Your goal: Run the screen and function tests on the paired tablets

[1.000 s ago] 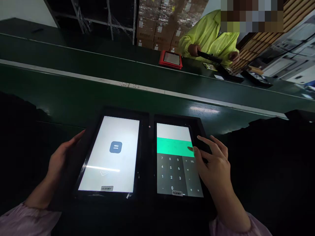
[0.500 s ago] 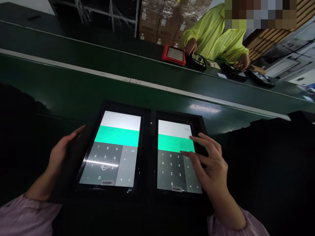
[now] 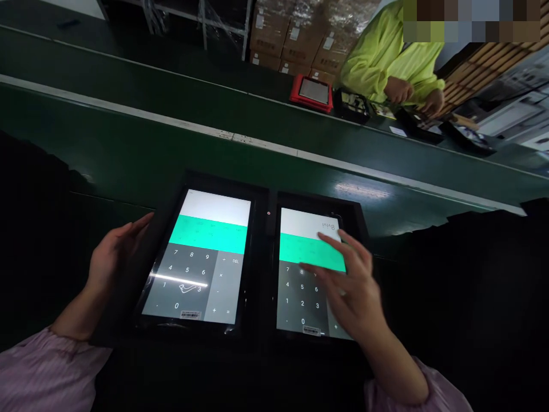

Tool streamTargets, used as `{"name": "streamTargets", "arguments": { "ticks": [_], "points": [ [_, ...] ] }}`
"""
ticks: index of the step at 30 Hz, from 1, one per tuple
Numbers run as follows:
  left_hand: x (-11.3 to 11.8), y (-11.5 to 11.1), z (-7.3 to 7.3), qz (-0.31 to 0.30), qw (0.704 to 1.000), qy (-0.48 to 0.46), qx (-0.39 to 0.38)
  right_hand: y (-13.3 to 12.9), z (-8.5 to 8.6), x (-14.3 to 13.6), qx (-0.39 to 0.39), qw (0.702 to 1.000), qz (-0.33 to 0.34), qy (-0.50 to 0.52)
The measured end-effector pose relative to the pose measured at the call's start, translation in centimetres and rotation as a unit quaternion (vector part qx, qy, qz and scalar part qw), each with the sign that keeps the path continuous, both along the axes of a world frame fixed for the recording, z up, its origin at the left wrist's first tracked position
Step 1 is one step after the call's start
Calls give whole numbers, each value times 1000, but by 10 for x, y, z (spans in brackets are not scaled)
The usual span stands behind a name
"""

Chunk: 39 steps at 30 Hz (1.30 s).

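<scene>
The work in hand looks to be tapping through a calculator screen on the right tablet [image 3: 302, 294], which lies beside the left tablet [image 3: 195, 260] in one dark holder [image 3: 261, 266] at the near side of the green table [image 3: 150, 157]. Both tablets show a white strip at the far end, a green band, then grey keys, and each has a barcode label [image 3: 190, 315] at its near end. A few small characters stand at the right of the right tablet's strip; I can make out none on the left one.

The right hand [image 3: 343, 274] is spread over the right tablet and holds nothing. Its lowest digit reaches the edge between the green band and the 7, 8, 9 row, while two more point toward the white strip; whether any of them touches the glass I cannot tell. The left hand [image 3: 110, 254] lies along the left side of the holder, fingers loosely curved, and the dark hides whether they grip it. As I judge it, a further tap calls for one fingertip set squarely on one key, with the others lifted clear
</scene>
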<state>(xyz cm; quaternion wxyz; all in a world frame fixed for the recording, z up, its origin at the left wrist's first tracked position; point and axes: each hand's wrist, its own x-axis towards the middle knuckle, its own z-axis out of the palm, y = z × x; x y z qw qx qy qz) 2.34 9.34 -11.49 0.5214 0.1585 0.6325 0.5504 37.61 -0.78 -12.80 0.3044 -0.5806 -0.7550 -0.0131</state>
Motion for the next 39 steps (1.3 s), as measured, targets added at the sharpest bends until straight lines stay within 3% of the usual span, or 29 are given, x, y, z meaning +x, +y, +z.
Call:
{"name": "streamTargets", "arguments": {
  "ticks": [3, 6, 10, 16, 21, 26, 29, 32, 35, 37, 39],
  "points": [
    [5, 0, 5, -5, 1000, 13, -11, 1, -3, 18, 46, 987, -152, 24],
    [5, 0, 8, -31, 999, 14, -22, 1, -6, 31, 62, 975, -213, 0],
    [1, 0, 6, -49, 999, -8, -10, 1, -8, 31, 54, 981, -186, -19],
    [-2, 2, -3, -25, 1000, -19, 4, 2, -7, 26, 17, 994, -109, -11],
    [-1, 3, -1, 6, 1000, -3, -17, 0, -7, 28, 44, 984, -170, -2],
    [-2, 6, 1, -65, 997, -22, -23, 1, -9, 26, 37, 994, -103, -21],
    [1, 3, -2, -57, 998, -15, -3, 3, -8, 26, 78, 990, -117, 4],
    [1, -4, -9, -46, 998, -26, 20, 6, 6, 20, 105, 985, -131, 49],
    [-2, -10, -17, -56, 997, -43, 15, 13, 36, -2, 66, 989, -114, 65],
    [-6, -11, -22, -83, 996, -41, 14, 21, 53, -28, 7, 996, -65, 66],
    [-11, -11, -26, -111, 993, -37, 20, 33, 60, -58, -87, 993, 28, 70]
  ]
}}
